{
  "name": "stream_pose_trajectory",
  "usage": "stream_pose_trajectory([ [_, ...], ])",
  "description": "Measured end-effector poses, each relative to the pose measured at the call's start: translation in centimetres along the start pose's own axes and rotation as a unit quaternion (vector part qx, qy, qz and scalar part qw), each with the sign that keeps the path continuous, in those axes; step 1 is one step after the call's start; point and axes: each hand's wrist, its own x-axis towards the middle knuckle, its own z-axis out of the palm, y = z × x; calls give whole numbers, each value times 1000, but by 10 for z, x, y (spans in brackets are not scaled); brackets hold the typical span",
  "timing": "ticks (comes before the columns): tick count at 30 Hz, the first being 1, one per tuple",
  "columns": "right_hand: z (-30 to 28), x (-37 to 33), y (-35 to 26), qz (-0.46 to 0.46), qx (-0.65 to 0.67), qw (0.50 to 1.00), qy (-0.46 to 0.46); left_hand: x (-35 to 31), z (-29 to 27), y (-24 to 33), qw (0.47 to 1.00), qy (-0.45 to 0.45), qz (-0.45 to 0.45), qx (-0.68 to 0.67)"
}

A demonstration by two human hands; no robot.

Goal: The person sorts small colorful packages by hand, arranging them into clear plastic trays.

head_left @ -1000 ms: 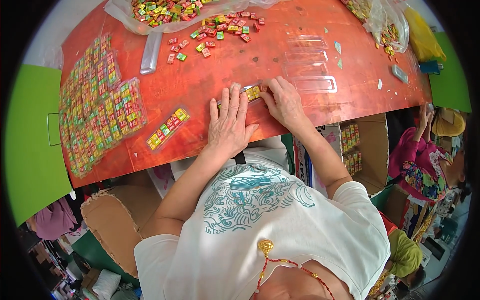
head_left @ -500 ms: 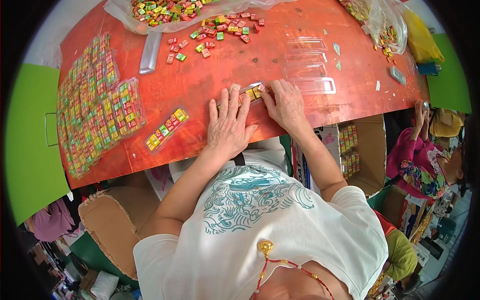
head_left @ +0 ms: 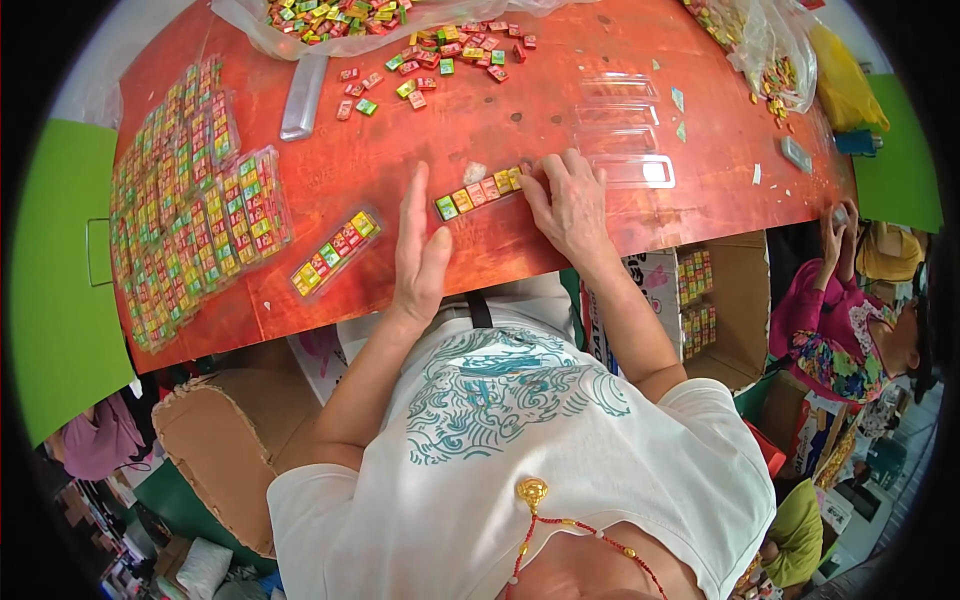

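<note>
A narrow clear plastic tray (head_left: 482, 193) lies on the red table in front of me, with one row of small green, yellow, orange and pink boxes in it. My right hand (head_left: 568, 208) has its bent fingers and thumb at the tray's right end, partly hiding that end. Just left of the tray is my left hand (head_left: 421, 255), turned on its edge with the fingers straight and the thumb apart, holding nothing. A second filled tray (head_left: 336, 253) rests farther left, slanting across the table.
Many filled trays (head_left: 195, 200) cover the table's left side. Loose small boxes (head_left: 446, 66) lie beyond my hands below a plastic bag (head_left: 390, 38). Stacked clear trays (head_left: 297, 105) stand left of them; several clear trays (head_left: 625, 172) lie right. A co-worker (head_left: 840, 310) sits at the right.
My left hand has lifted off the tray, moved left and turned from palm down onto its edge, uncovering the row of boxes. My right hand stays at the tray's right end.
</note>
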Motion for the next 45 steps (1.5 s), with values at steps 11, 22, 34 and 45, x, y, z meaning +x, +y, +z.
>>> stream_pose_trajectory([
  [11,7,-10,-10,-144,-22,989,27,-14,4,7,992,-45,17,118],
  [22,2,-9,3,-135,97,986,7,-7,6,2,968,-54,59,238],
  [34,19,-24,21,-16,255,962,95,26,30,-8,855,-70,143,494],
  [45,21,-19,17,-1,308,949,73,-24,-54,55,878,1,104,467],
])
